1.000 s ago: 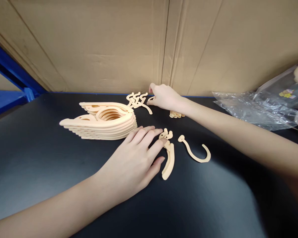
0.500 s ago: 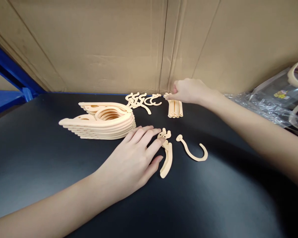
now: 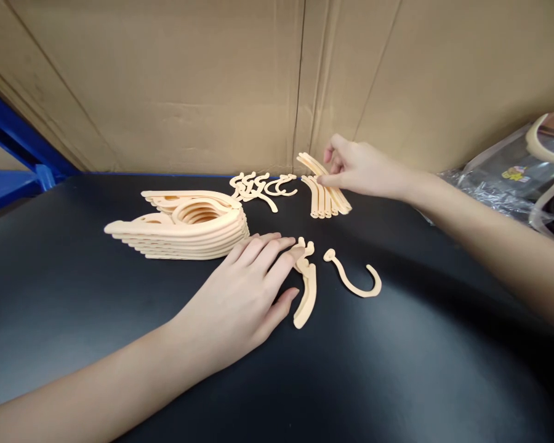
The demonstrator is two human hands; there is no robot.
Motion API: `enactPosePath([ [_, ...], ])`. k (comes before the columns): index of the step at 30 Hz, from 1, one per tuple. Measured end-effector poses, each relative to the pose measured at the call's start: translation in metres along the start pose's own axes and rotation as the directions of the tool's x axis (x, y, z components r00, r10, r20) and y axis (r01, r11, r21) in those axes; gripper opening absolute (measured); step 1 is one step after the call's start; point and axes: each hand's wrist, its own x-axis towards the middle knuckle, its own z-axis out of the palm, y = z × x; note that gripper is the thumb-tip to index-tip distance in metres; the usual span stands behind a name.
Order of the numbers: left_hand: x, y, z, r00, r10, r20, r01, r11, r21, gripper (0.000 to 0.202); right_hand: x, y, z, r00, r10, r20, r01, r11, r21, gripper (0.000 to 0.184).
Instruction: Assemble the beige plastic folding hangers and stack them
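Note:
My left hand (image 3: 240, 289) lies flat on the black table (image 3: 74, 307), fingers stretched out, fingertips touching a cream hanger arm piece (image 3: 306, 292). A loose cream hook (image 3: 353, 280) lies just right of that piece. My right hand (image 3: 357, 167) is far back by the cardboard wall, pinching one curved arm piece (image 3: 321, 175) and lifting its end off a small pile of arm pieces (image 3: 321, 203). A stack of cream hanger bodies (image 3: 184, 227) sits left of my left hand. Several hooks (image 3: 258, 184) lie behind the stack.
A cardboard wall (image 3: 212, 86) closes off the back of the table. Clear plastic bags (image 3: 512, 178) with more cream parts lie at the right edge. A blue metal frame (image 3: 13, 160) shows at the left.
My right hand moved from the hooks rightward to the pile of arm pieces, and now it has pinched one piece and raised it. My left hand has stayed put.

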Motion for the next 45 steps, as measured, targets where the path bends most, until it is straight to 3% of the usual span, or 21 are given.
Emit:
enactPosePath([
  [2,0.000,0.000,0.001,1.000,-0.005,0.007,0.005,1.000,-0.005,0.039,-0.020,-0.003,-0.003,0.989,-0.138,0.043,0.139,0.990,-0.026,0.036],
  [5,0.000,-0.001,0.001,0.999,0.007,0.035,-0.007,1.000,-0.009,0.037,-0.051,-0.009,-0.002,0.979,-0.181,0.095,0.193,0.972,-0.134,0.035],
  [9,-0.001,-0.002,0.000,0.997,0.046,0.056,-0.044,0.998,-0.036,0.034,-0.081,-0.009,0.009,0.961,-0.233,0.149,0.249,0.963,-0.101,0.025],
  [13,0.000,-0.003,-0.001,0.993,0.113,0.036,-0.111,0.993,-0.047,0.032,-0.093,-0.004,0.021,0.945,-0.319,0.076,0.325,0.941,-0.092,0.016],
  [19,-0.002,-0.002,0.000,0.988,0.154,0.013,-0.153,0.986,-0.068,0.029,-0.101,-0.013,0.017,0.846,-0.531,-0.047,0.497,0.818,-0.291,0.020],
  [25,0.000,-0.003,-0.005,0.987,0.159,-0.011,-0.159,0.985,-0.067,0.025,-0.122,-0.022,0.007,0.784,-0.610,0.117,0.619,0.750,-0.235,0.029],
  [28,0.002,-0.003,-0.009,0.987,0.159,-0.027,-0.161,0.985,-0.066,0.024,-0.132,-0.022,0.007,0.776,-0.611,0.155,0.630,0.743,-0.227,0.027],
  [32,0.002,-0.003,-0.008,0.985,0.155,-0.080,-0.163,0.981,-0.105,0.023,-0.139,-0.022,0.006,0.793,-0.584,0.175,0.610,0.761,-0.221,0.021],
  [38,0.002,-0.006,-0.007,0.967,0.235,-0.097,-0.247,0.959,-0.141,0.023,-0.146,-0.027,0.008,0.860,-0.492,0.137,0.499,0.867,-0.019,0.024],
  [42,0.002,-0.008,-0.008,0.955,0.256,-0.148,-0.276,0.952,-0.134,0.018,-0.144,-0.027,0.012,0.938,-0.281,0.201,0.226,0.940,0.256,0.011],
  [45,0.004,-0.009,-0.007,0.961,0.188,-0.202,-0.204,0.977,-0.062,0.014,-0.139,-0.023,0.014,0.941,-0.110,0.320,-0.079,0.848,0.523,0.014],
])
